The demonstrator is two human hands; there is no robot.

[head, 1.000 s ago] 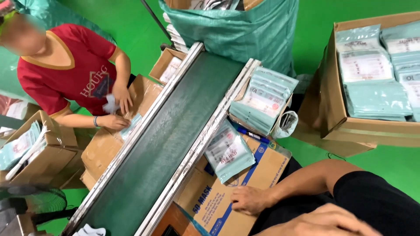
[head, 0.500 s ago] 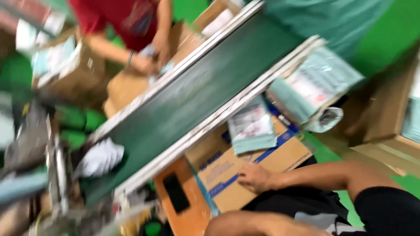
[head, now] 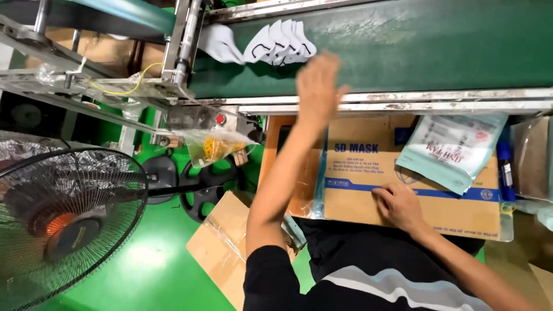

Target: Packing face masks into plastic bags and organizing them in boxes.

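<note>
My left hand (head: 317, 86) is stretched out over the near rail of the green conveyor belt (head: 415, 52), fingers apart and empty, just right of a fanned stack of white face masks (head: 279, 43) lying on the belt. My right hand (head: 398, 206) rests flat on a brown cardboard box (head: 368, 184) on my lap, holding nothing. A teal and white plastic packet (head: 455, 147) lies on the box's right part, near my right hand.
A black floor fan (head: 63, 224) stands at the left on the green floor. Metal machine framing (head: 115, 80) with a clear bag of small yellow pieces (head: 216, 147) hangs under the belt's end. Another cardboard box (head: 224, 242) lies by my left side.
The view has swung left toward the belt's end. My left hand has risen from my lap and reached out to the belt near the white masks. My right hand stays on the cardboard box.
</note>
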